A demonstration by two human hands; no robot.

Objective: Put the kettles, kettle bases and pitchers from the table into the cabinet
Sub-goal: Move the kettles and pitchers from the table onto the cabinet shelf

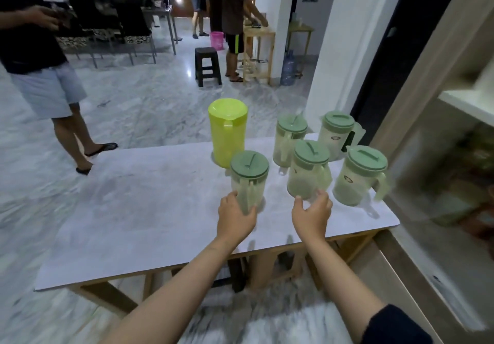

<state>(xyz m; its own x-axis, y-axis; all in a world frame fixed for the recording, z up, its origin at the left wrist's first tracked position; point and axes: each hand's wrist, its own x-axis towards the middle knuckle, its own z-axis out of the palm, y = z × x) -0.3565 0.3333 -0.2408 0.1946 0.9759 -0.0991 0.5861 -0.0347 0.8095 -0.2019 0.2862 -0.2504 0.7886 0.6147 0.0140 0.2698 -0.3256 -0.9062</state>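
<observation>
six pitchers on table [133, 210], five green-lidded, one yellow [227, 132], left hand [235, 216] fingers grasping one [248, 180], right hand [311, 214] fingers released

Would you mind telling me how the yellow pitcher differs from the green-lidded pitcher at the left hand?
The yellow pitcher is opaque bright yellow throughout, lid included; the left-hand pitcher is translucent with a green lid. The yellow one is taller, stands farther back and is untouched, while the left hand reaches the other's base. Both stand upright, lidded, on the table.
</observation>
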